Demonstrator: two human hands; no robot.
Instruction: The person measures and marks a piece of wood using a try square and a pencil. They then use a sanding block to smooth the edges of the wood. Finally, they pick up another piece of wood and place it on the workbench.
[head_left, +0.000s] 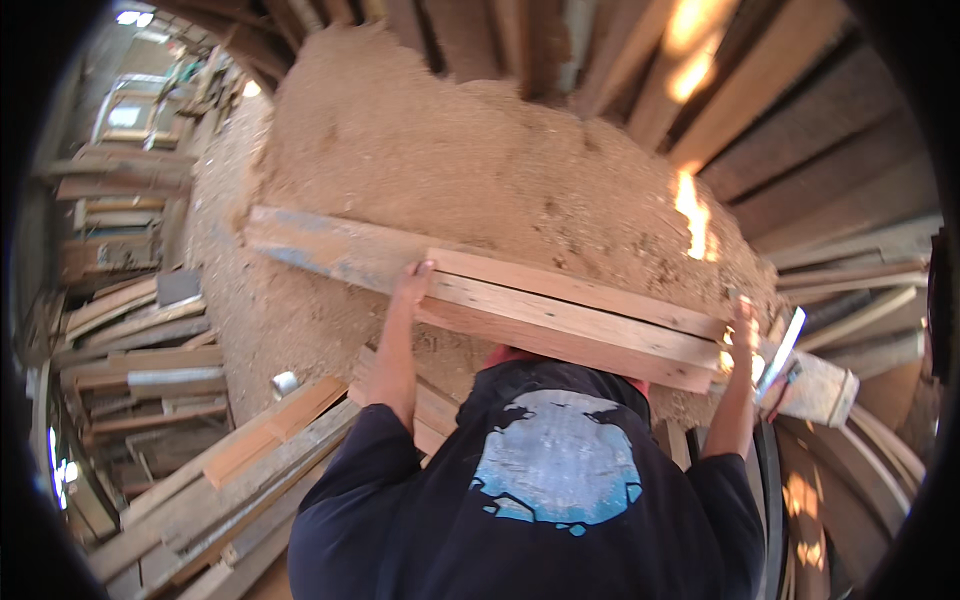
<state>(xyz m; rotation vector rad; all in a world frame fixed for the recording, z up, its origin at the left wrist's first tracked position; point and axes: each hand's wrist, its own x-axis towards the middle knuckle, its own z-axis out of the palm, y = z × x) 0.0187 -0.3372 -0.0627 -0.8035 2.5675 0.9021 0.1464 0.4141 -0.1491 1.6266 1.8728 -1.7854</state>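
Note:
Across the front of my body lie two wooden planks side by side. The longer plank [335, 245] reaches far to the left and has bluish-grey stains near its left end. The shorter, thicker plank [560, 325] lies along its near side, with a dark narrow gap between them. My left hand [416, 279] is closed at the left end of the shorter plank, its fingertips over the top. At the right ends of the planks my right hand [742, 322] grips them, partly in bright sunlight. Undersides and hidden fingers cannot be made out.
Sawdust-covered ground [420, 130] spreads ahead. Leaning boards [810, 150] crowd the far right, and stacked timber [150, 380] lines the left. Loose planks [270, 450] lie at the lower left near a small tin [285, 383]. A pale block [815, 390] is beyond my right hand.

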